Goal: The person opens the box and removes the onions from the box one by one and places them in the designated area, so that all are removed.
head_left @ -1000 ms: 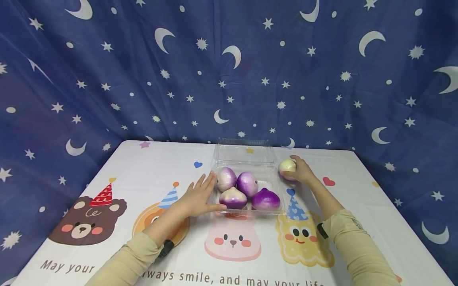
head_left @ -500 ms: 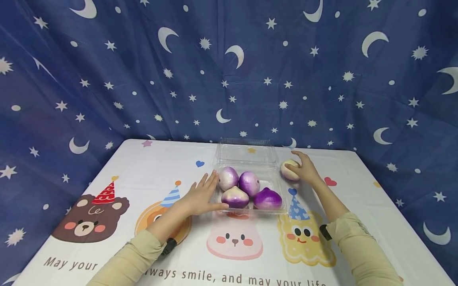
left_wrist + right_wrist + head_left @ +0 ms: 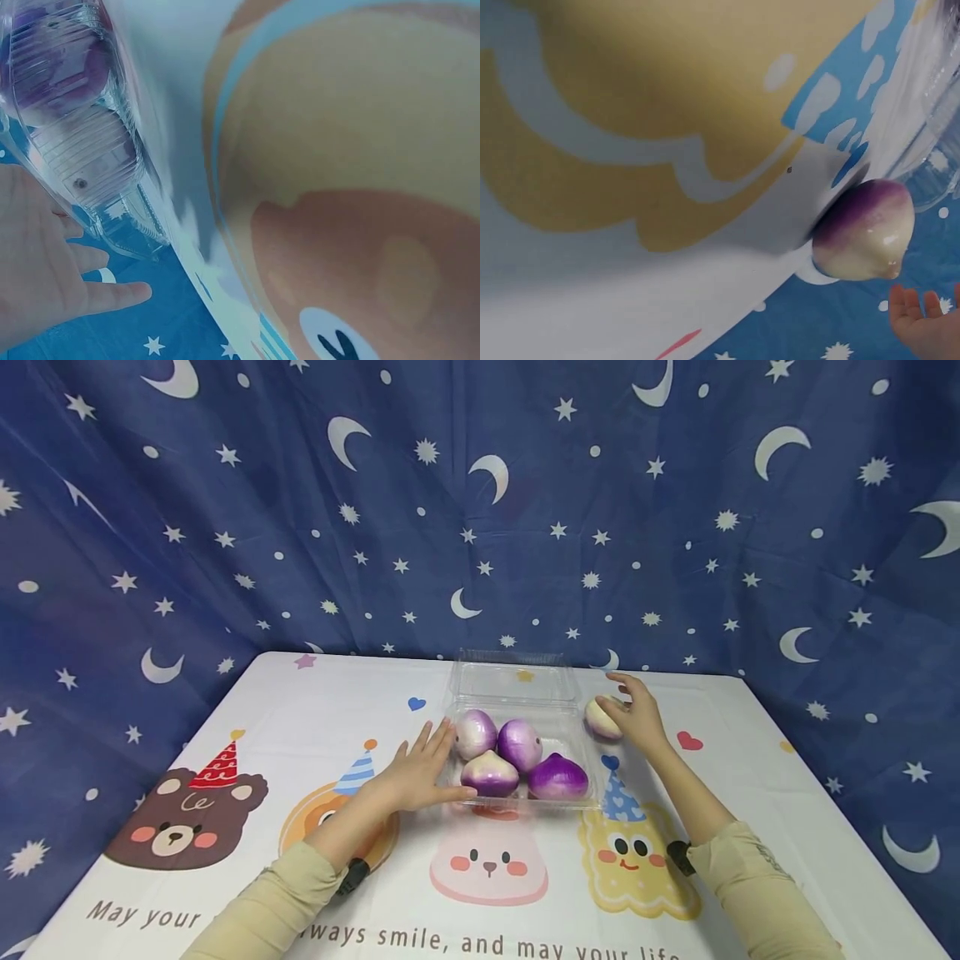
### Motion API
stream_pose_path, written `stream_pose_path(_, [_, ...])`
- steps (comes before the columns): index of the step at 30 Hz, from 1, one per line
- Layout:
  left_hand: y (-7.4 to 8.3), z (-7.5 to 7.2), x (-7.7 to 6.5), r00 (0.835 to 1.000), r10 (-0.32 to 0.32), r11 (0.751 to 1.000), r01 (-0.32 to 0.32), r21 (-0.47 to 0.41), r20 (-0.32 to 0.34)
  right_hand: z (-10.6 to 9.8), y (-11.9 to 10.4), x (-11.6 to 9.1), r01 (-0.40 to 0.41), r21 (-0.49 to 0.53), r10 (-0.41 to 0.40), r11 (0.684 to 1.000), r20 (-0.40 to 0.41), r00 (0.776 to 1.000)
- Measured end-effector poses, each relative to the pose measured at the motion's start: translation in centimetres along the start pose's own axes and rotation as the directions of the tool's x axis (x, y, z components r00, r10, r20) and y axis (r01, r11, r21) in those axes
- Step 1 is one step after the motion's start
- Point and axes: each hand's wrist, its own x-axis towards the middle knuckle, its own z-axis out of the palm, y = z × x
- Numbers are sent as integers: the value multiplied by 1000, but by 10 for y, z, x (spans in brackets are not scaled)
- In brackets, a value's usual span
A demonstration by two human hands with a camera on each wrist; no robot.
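A clear plastic clamshell box (image 3: 558, 735) sits with its lid folded back, holding several toy onions, among them a deep purple onion (image 3: 558, 778) at the front right and a paler onion (image 3: 489, 775) beside it. My left hand (image 3: 417, 777) spreads its fingers along the box's left side, thumb at the front corner. Just right of the box, a cream and purple onion (image 3: 602, 720) rests on the table. My right hand (image 3: 637, 717) hovers by that onion with fingers loosely bent; in the right wrist view a gap separates the fingertips (image 3: 911, 296) from the onion (image 3: 866, 231).
The table wears a white cloth (image 3: 360, 685) printed with cartoon animals and lettering. Behind its far edge hangs a dark blue curtain (image 3: 420, 552) with moons and stars. The raised lid (image 3: 517, 681) lies toward that edge.
My right hand has loosened from the cream and purple onion and drawn slightly off it. The onion stays beside the box. My left hand keeps its place.
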Motion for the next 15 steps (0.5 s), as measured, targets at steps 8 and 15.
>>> stream_pose_path(8, [-1, 0, 0, 1000, 7, 1000, -7, -12, -14, 1, -15, -12, 43, 79, -49, 996, 68, 997])
stream_pose_path(15, [-1, 1, -1, 1000, -3, 1000, 2, -15, -14, 9, -30, -26, 115, 57, -124, 992, 194, 973])
